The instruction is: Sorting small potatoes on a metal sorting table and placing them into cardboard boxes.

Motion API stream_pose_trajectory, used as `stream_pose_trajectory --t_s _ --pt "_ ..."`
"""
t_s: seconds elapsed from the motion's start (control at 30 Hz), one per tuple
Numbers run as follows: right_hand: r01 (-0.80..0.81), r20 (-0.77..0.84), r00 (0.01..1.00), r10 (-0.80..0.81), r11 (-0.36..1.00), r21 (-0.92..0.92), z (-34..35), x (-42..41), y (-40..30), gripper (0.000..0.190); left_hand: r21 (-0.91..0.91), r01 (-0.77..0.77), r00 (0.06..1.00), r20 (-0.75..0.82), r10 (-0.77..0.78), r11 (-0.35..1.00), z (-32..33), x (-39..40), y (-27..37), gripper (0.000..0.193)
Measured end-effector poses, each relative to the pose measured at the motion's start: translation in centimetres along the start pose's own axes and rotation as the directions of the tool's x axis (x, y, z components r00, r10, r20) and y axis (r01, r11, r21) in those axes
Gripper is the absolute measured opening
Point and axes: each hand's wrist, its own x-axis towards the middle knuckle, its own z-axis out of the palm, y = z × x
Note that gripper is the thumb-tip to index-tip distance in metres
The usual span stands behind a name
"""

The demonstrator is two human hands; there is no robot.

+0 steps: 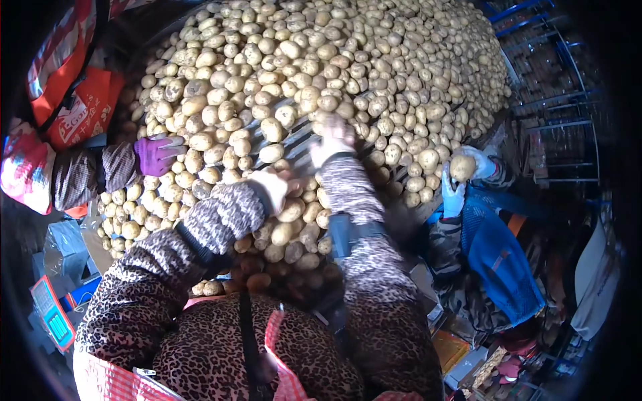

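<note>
A large heap of pale potatoes point(281, 50) lies in front of me on a slatted metal surface point(291, 145), whose bars show through a gap in the middle. Over that gap reaches my right hand point(335, 138), blurred, its thumb apart from its fingers, close to the potatoes at the far edge. My left hand point(275, 188) is lower and to the left, just above the nearer potatoes. Its fingers are blurred and bent away, so any grip there is hidden. More potatoes point(281, 233) are piled below my hands, towards my body.
At left, another person's purple-gloved hand point(159, 154) rests on the potatoes. Across on the right, a co-worker's gloved hands point(454, 193) hold one large potato point(462, 168) beside a blue apron point(496, 260). A device with a lit display point(54, 313) stands lower left. Metal racks point(562, 125) line the right.
</note>
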Motion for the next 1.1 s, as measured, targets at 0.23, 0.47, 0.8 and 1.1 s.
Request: stream_pose_trajectory --t_s 0.23,0.47,0.8,1.1 --pt "0.47 0.128 0.836 -0.533 0.817 0.334 2.1 -6.7 -6.5 0.047 -0.034 -0.25 0.912 -0.343 0.224 0.968 0.4 -10.2 -0.3 0.044" --pt "-0.384 0.325 0.861 0.39 0.919 -0.087 -2.3 0.9 1.8 0.048 -0.357 -0.195 0.938 -0.341 0.067 0.913 0.0 -12.4 0.2 0.051" --pt "-0.233 -0.047 0.959 0.278 0.876 0.422 0.3 3.4 4.8 0.038 -0.487 -0.312 0.901 -0.425 0.091 0.816 -0.6 -10.4 0.2 0.043" --pt "-0.357 0.219 0.905 0.363 0.932 -0.07 -0.2 6.8 2.0 0.053 -0.944 -0.175 0.967 -0.218 -0.133 0.279 -0.2 -10.9 -0.6 0.031"
